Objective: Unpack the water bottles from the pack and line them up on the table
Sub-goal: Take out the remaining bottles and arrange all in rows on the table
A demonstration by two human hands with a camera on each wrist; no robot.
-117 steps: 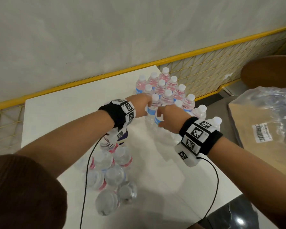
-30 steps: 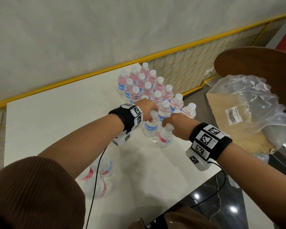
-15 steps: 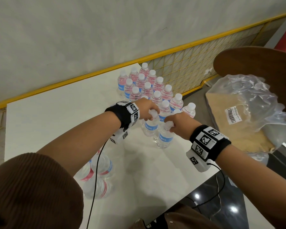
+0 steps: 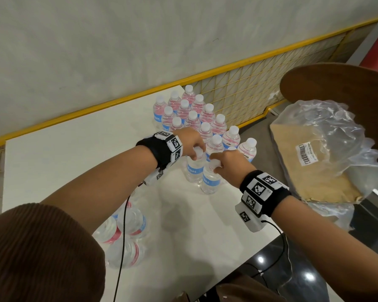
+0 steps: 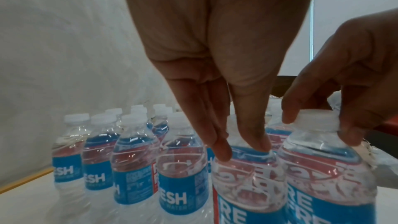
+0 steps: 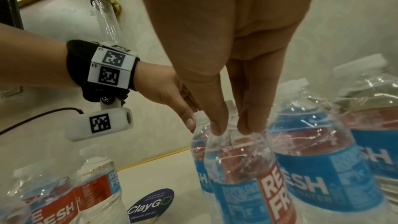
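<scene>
Two hands, two bottles: the left hand [image 4: 191,141] pinches the cap of one upright bottle [image 4: 194,170] while the right hand [image 4: 229,164] pinches the cap of its neighbour [image 4: 210,182] just beside it, both standing on the white table [image 4: 52,153]. Behind them a tight cluster of bottles [image 4: 194,114] stands in rows, and near the table's front edge a few wrapped bottles [image 4: 127,234] lie below the left forearm. Off to the right sits crumpled plastic wrap [image 4: 327,136].

Since 3.9 s ago the camera view swung right; the remaining bottles [image 4: 127,234] in the pack now sit lower left. Left hand [image 4: 189,142] and right hand [image 4: 228,164] each brought a bottle to the near end of the lined-up group [image 4: 196,118]. Both bottles, left bottle [image 4: 194,168] and right bottle [image 4: 211,179], now stand upright side by side, caps pinched.
</scene>
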